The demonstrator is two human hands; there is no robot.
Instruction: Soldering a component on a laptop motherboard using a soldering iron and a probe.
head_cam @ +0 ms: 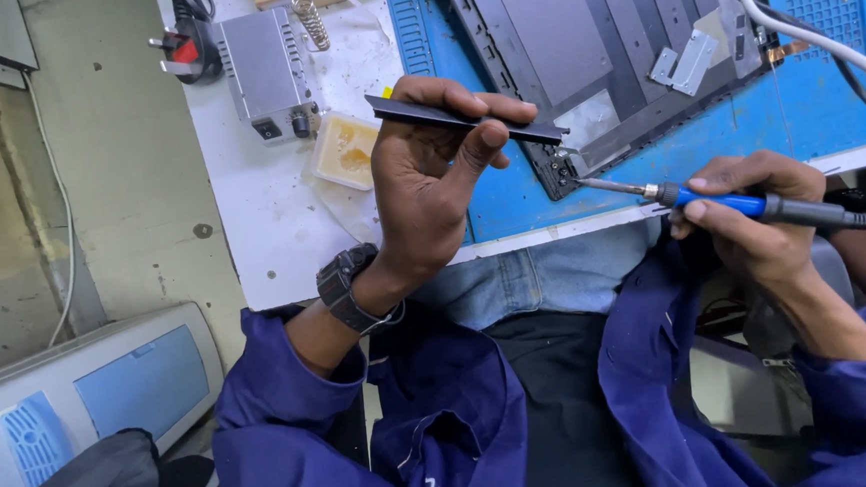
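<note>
My left hand holds black tweezers, whose tip points right toward the near corner of a dark grey device panel. That panel lies on a blue work mat. My right hand grips a blue-handled soldering iron. Its metal tip touches the panel's corner just below the tweezers' tip. A black watch sits on my left wrist.
A grey soldering station box stands at the back left of the white table, with a small flux tub beside it. A white cable crosses the mat at right. A white appliance stands on the floor at left.
</note>
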